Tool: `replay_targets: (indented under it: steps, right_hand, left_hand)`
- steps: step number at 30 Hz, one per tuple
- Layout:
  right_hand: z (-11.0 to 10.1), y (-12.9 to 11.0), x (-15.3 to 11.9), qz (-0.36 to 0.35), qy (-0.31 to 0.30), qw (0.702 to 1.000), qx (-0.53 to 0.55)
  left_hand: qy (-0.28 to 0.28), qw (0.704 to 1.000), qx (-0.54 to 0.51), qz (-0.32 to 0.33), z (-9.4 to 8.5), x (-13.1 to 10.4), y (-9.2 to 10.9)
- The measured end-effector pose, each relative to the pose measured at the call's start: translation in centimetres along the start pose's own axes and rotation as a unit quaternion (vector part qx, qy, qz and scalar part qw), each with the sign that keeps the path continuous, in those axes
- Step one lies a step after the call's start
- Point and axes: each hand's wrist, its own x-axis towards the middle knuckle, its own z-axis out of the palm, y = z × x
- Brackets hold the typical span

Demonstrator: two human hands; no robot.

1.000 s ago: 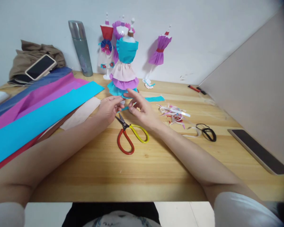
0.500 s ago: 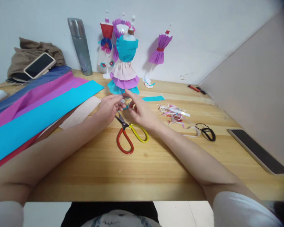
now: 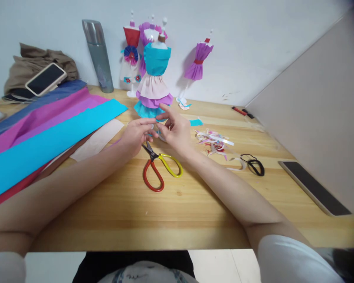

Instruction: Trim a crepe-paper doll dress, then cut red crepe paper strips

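Note:
My left hand (image 3: 137,135) and my right hand (image 3: 177,129) meet at the fingertips in front of a small dress form in a turquoise top and tiered skirt (image 3: 157,63). Between the fingertips is a tiny turquoise bit, mostly hidden, so what they grip is hard to make out. The fingers of both hands are bent together around that spot. Just below the hands lie scissors (image 3: 153,155) with one red and one yellow handle, blades slightly apart. A turquoise paper strip (image 3: 196,122) lies right of my right hand.
Coloured paper sheets (image 3: 59,129) spread over the left side. Behind stand a bottle (image 3: 98,57) and a purple-dressed form (image 3: 198,61). Paper scraps (image 3: 215,141), a black hair tie (image 3: 256,167) and a phone (image 3: 314,186) lie right; another phone (image 3: 46,79) rests on brown cloth (image 3: 38,65).
My right hand has shifted slightly right and its fingers have bent more, covering more of the turquoise strip. The whole view has shifted slightly.

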Motion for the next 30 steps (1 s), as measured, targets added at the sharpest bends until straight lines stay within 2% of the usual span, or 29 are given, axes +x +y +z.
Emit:
replay_targets:
  steps: [3,7,13,21,25,30]
  right_hand:
    - [0.0,0.1,0.1,-0.011,0.001,0.999,-0.037]
    - [-0.2,0.0,-0.1,-0.052,0.022,0.995,-0.088]
    - [0.0,0.1,0.6,-0.062,-0.002,0.985,-0.159]
    - [0.5,0.4,1.4,-0.06,-0.007,0.985,-0.163]
    - [0.6,0.5,1.2,-0.085,0.013,0.977,-0.193]
    - [0.4,0.5,1.3,-0.086,-0.004,0.981,-0.172]
  left_hand:
    - [-0.006,1.0,-0.003,0.0,0.1,-0.2,-0.1]
    - [0.017,1.0,-0.005,-0.013,0.6,-0.7,0.4]
    - [0.014,1.0,-0.003,-0.026,0.7,-0.7,0.6]
    - [0.008,0.998,0.057,0.004,-0.3,-0.4,-0.2]
    - [0.004,0.998,0.059,0.01,-0.3,-0.2,-0.4]
    - [0.005,0.999,0.054,0.003,-0.4,-0.2,-0.4]
